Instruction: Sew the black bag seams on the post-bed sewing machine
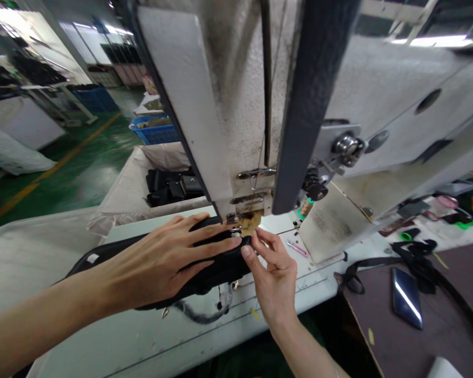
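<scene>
A long black fabric piece (122, 253), perhaps part of a bag, lies on the sewing machine's pale bed, its right end beside the needle area. My left hand (167, 257) rests flat on top of it with the fingers stretched towards the needle. At the right end, my right hand (274, 265) pinches the edge of the piece between thumb and fingers. Just above both hands is the grey head of the sewing machine (236, 105). The fingers partly hide the presser foot.
A pink-handled tool (297, 249) and a thread spool (306, 207) are right of the needle. A dark phone (407, 298) and black straps (418, 262) lie on a brown board (362, 315). Behind the bed, a cloth-lined bin (122, 181) holds black items.
</scene>
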A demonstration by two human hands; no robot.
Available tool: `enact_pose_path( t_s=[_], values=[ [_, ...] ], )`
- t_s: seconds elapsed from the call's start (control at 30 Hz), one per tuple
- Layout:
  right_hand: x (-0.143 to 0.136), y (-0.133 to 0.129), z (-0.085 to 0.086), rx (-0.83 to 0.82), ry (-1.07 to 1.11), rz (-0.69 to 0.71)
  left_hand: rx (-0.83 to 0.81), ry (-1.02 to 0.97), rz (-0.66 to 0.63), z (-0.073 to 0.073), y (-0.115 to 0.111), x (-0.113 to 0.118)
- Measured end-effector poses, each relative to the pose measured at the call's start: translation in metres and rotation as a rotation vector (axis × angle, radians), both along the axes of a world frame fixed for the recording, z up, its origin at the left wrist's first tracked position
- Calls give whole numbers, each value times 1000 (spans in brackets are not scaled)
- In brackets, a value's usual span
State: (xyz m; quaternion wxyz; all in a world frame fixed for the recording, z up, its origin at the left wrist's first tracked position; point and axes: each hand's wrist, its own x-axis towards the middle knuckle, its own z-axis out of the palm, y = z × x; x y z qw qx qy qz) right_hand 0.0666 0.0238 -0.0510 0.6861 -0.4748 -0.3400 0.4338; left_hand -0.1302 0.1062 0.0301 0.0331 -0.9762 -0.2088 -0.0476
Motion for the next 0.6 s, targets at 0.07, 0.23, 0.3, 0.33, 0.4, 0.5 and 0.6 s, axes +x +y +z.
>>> enact_pose_path(
  t_s=[0.07,0.23,0.3,0.33,0.4,0.5,0.6],
  values=[
    [2,2,2,12,-10,18,4,0,-4,-1,0,-1],
    [8,6,3,31,-59,33,-5,10,46,1,-6,2],
    [8,7,1,55,-67,32,-2,7,68,2,-9,4],
    [7,7,-1,66,-63,30,0,5,80,1,-10,4],
    [5,7,-3,77,-34,25,-8,5,88,1,-11,5],
    [-1,8,-4,61,12,23,-46,-5,92,6,-13,8],
    [-9,9,-2,51,42,31,-127,33,153,15,-16,11]
  ],
)
